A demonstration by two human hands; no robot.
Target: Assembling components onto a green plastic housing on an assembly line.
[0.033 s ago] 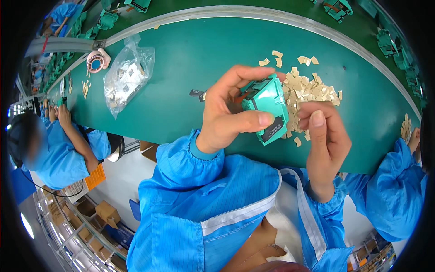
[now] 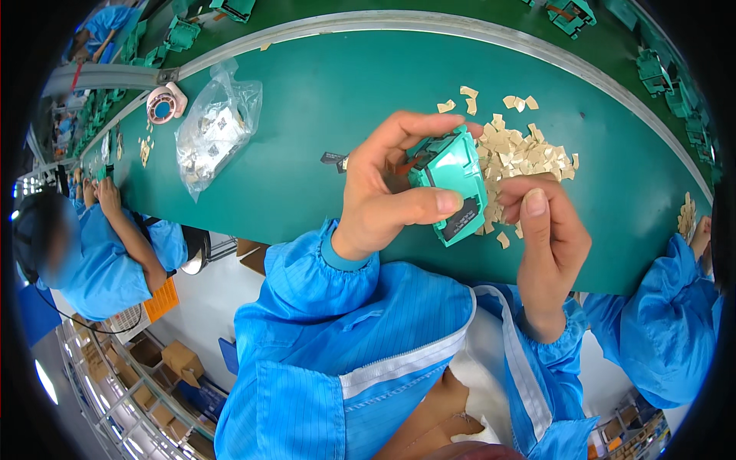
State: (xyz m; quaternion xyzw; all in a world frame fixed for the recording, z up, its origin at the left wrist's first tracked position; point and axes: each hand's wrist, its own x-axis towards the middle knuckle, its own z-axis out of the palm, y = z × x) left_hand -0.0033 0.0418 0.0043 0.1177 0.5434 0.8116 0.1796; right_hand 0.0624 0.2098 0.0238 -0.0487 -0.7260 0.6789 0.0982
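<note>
The table (image 2: 307, 92) was spread across the whole breadth of the view, and its far edge was bounded by a pale rail (image 2: 368, 19). Above it the two hands were held apart from each other. By the left hand (image 2: 379, 195) the green housing (image 2: 464, 169) was firmly gripped, with the thumb laid over its near face and the fingers wrapped about its far left side. The right hand (image 2: 548, 238) was placed just to the right of the housing, with a narrow gap left between; its fingers were curled in toward the thumb, and whether anything small was pinched there could not be told.

To the left, well apart from both hands, a clear bag (image 2: 218, 134) was seen. The pile (image 2: 529, 153) of beige chips was set behind and to the right of the housing, and was partly hidden by the right hand, the nearer of the two. The housing was raised in front of the pile's left border, its longer axis apparently pointed from the table's far side toward the body, slightly tilted. Its open face was turned to the right. On its near end a black label (image 2: 461, 217) was shown, just below the left thumb.
</note>
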